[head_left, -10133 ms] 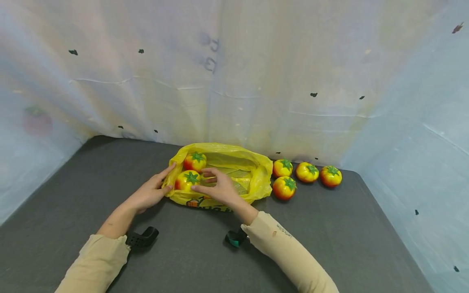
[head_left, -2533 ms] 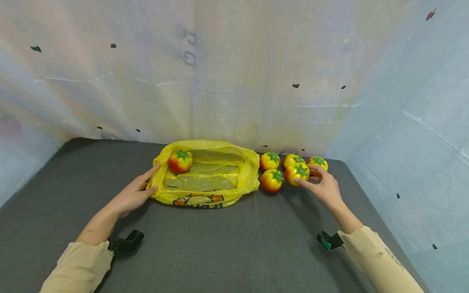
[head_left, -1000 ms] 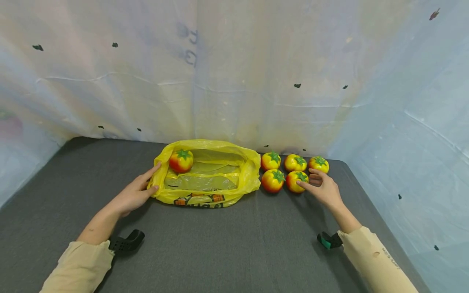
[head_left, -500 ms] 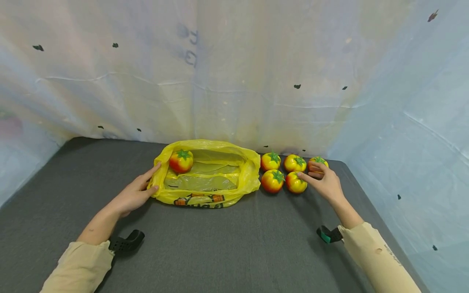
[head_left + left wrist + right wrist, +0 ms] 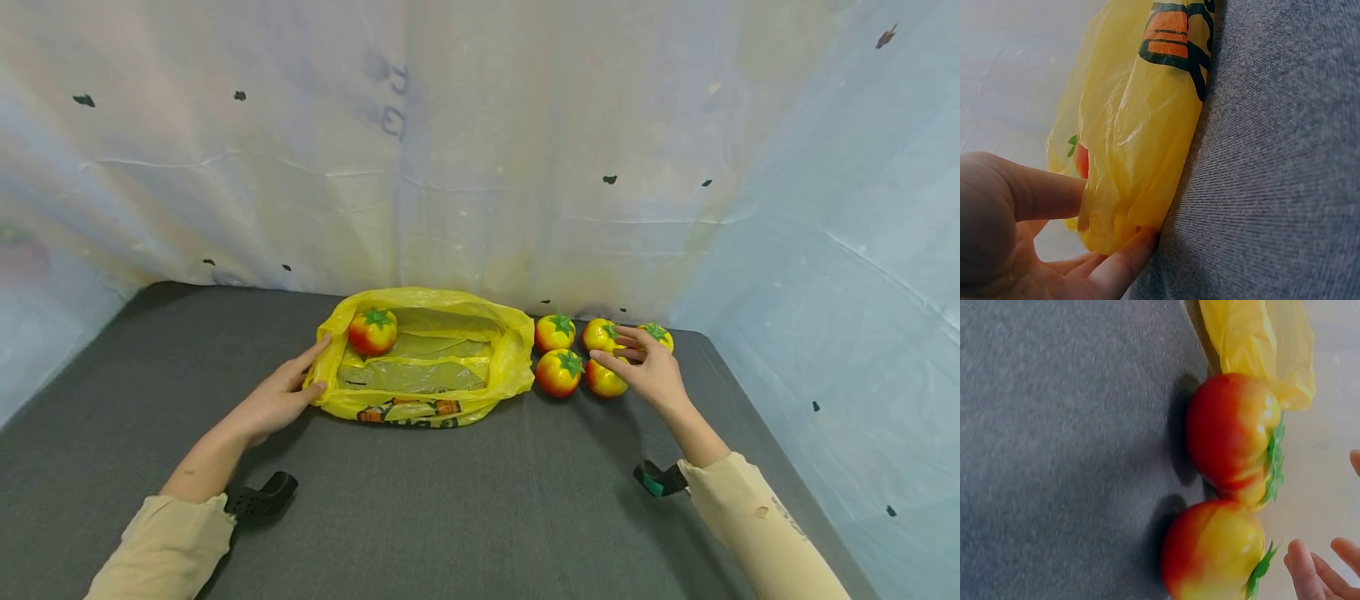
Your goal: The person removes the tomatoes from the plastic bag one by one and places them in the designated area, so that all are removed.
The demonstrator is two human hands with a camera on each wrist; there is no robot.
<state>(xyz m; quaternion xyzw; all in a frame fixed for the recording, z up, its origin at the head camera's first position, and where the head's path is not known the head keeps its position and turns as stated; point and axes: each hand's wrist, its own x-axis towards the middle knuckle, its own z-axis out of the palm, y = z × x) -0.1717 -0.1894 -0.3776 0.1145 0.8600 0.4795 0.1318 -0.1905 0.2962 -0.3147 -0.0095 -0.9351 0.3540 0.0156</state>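
A yellow plastic bag [image 5: 420, 406] lies on the table with its mouth spread wide, one red-and-yellow tomato [image 5: 372, 332] in its far left corner. My left hand [image 5: 277, 400] grips the bag's left end, thumb and fingers on either side of the plastic in the left wrist view. Right of the bag stand several more tomatoes in two rows, among them the front left one [image 5: 558, 372] and the front right one [image 5: 604, 380]. Over that front right tomato hovers my right hand [image 5: 651, 367], fingers spread and holding nothing; it partly hides the tomatoes beneath and behind.
The dark grey table [image 5: 450, 508] ends at the back against a pale hanging sheet [image 5: 480, 167], close behind the bag and the back-row tomatoes [image 5: 555, 332]. Another stretch of sheet [image 5: 862, 333] borders the right side. A black strap device [image 5: 262, 494] sits on the left wrist.
A tomato has left the bag and now stands at the front right of the group, released by my right hand. That hand has since shifted left above it; my left hand stays at the bag.
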